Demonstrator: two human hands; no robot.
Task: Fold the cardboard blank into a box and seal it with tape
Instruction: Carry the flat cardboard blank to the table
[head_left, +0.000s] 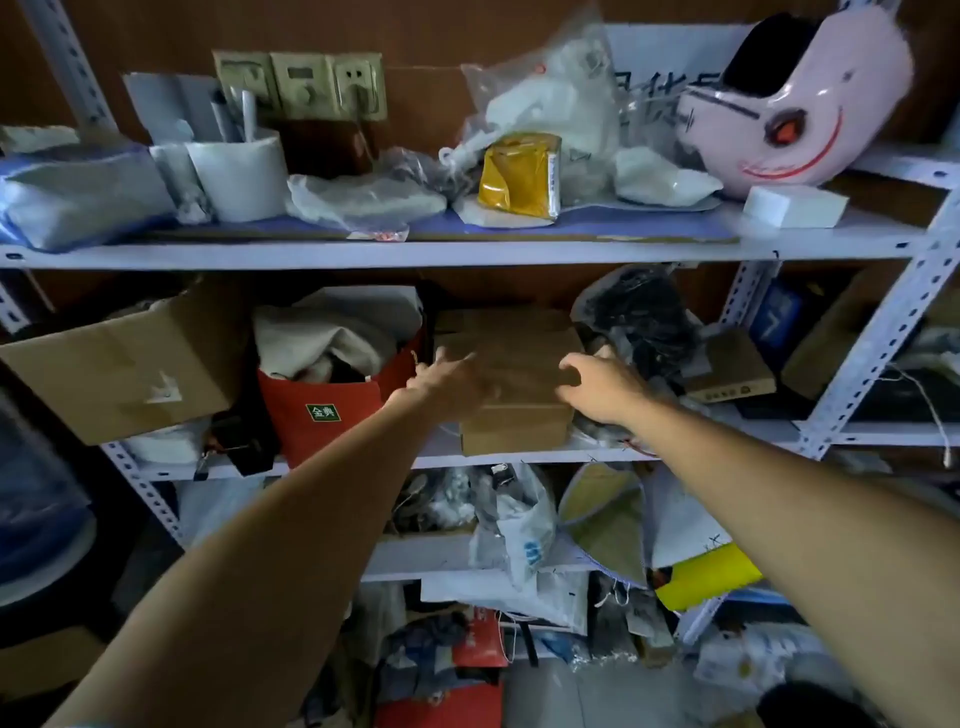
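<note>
Flanking the cardboard box (511, 384), both hands sit beside the red bag (332, 410) labelled 金典.

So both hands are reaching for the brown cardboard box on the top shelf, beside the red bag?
Not quite. In the head view the left hand and right hand reach for the cardboard box on the middle shelf, not the top one. The red bag is beside it.

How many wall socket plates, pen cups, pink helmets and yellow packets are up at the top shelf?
Wall socket plates: 3
Pen cups: 1
Pink helmets: 1
Yellow packets: 1
Total: 6
</note>
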